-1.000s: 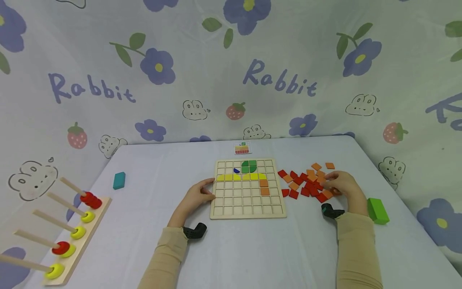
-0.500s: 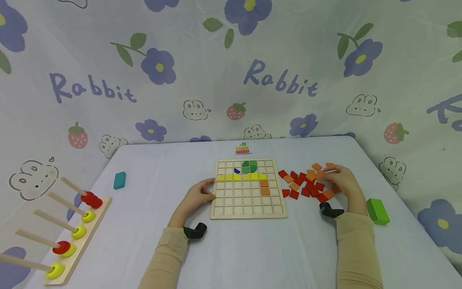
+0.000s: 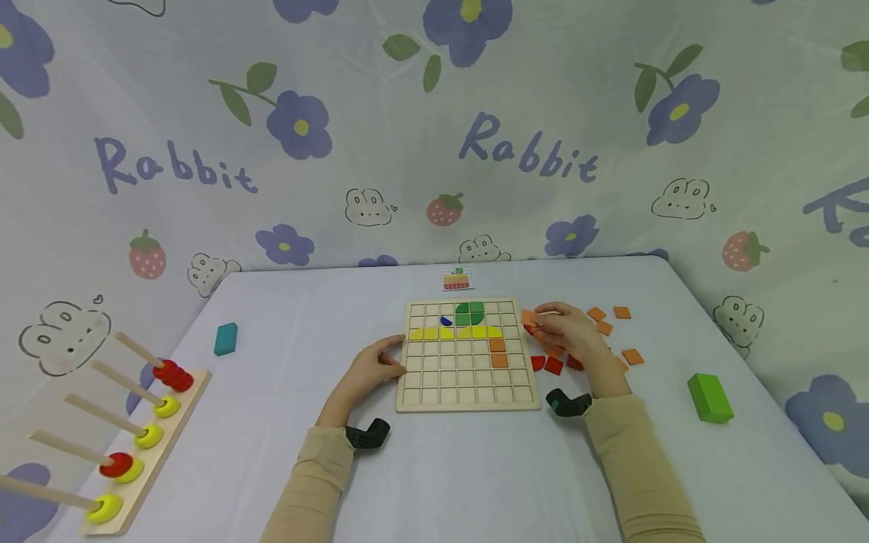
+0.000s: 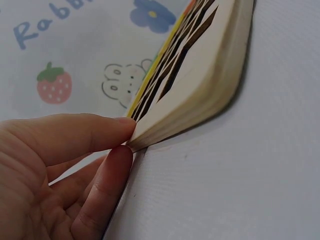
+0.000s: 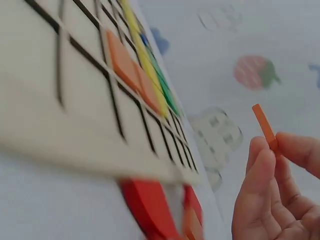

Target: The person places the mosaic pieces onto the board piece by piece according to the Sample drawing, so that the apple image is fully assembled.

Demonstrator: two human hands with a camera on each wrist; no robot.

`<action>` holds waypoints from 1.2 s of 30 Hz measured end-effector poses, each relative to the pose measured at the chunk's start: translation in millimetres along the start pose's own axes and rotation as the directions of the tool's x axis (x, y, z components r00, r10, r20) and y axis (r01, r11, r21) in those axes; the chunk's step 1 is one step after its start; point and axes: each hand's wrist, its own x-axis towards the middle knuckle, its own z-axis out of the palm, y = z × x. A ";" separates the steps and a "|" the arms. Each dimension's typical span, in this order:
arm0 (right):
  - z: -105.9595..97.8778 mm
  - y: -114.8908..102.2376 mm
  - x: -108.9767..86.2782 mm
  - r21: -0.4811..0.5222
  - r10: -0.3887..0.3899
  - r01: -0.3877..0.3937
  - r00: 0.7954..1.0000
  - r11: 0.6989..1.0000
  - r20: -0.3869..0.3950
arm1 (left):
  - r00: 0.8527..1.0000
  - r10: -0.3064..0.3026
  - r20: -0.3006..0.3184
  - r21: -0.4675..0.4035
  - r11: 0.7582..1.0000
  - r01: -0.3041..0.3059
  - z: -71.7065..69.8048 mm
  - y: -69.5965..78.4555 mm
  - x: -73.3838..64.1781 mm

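The wooden grid board (image 3: 468,396) lies flat in the middle of the table. Along its rows sit yellow tiles (image 3: 428,333), green tiles (image 3: 468,314), a blue piece (image 3: 445,321) and two orange squares (image 3: 498,360). My left hand (image 3: 372,368) rests thumb and fingertip against the board's left edge; the left wrist view shows them touching the rim, not wrapped round it. Just beyond the right edge, my right hand (image 3: 569,332) pinches an orange square tile (image 5: 265,125), raised and seen edge-on in the right wrist view. Several loose red tiles (image 3: 553,366) lie partly hidden beneath this hand.
A small picture card (image 3: 458,278) lies behind the board. More orange tiles (image 3: 621,312) are scattered at right, beyond which sits a green block (image 3: 710,397). At left are a teal block (image 3: 225,339) and a pegged stand (image 3: 152,467) with red and yellow rings.
My right hand has moved left from the tile pile to the board's right edge, now bringing an orange square tile with it. The left hand and the board have stayed put.
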 end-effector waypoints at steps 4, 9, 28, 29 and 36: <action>28.2 7.2 6.9 -0.046 0.020 -0.018 0.999 0.999 0.035 | 1.000 -0.007 -0.004 -0.005 1.000 0.007 0.2 -0.5 0.2; 47.9 18.7 15.0 -0.094 0.045 -0.042 0.999 0.995 0.029 | 1.000 -0.002 -0.001 0.003 1.000 0.002 -0.7 -0.5 0.5; 71.0 34.7 24.3 -0.250 0.029 -0.039 0.999 0.968 -0.042 | 1.000 -0.017 -0.003 -0.012 1.000 0.016 -0.7 1.9 -1.0; 71.5 34.3 24.0 -0.249 0.028 -0.038 0.999 0.968 -0.043 | 1.000 -0.016 -0.002 -0.010 1.000 0.016 -0.7 1.9 -1.0; 72.7 32.1 21.3 -0.241 0.008 -0.015 0.999 0.970 -0.032 | 1.000 -0.018 0.004 -0.022 1.000 0.018 -1.4 2.0 -1.6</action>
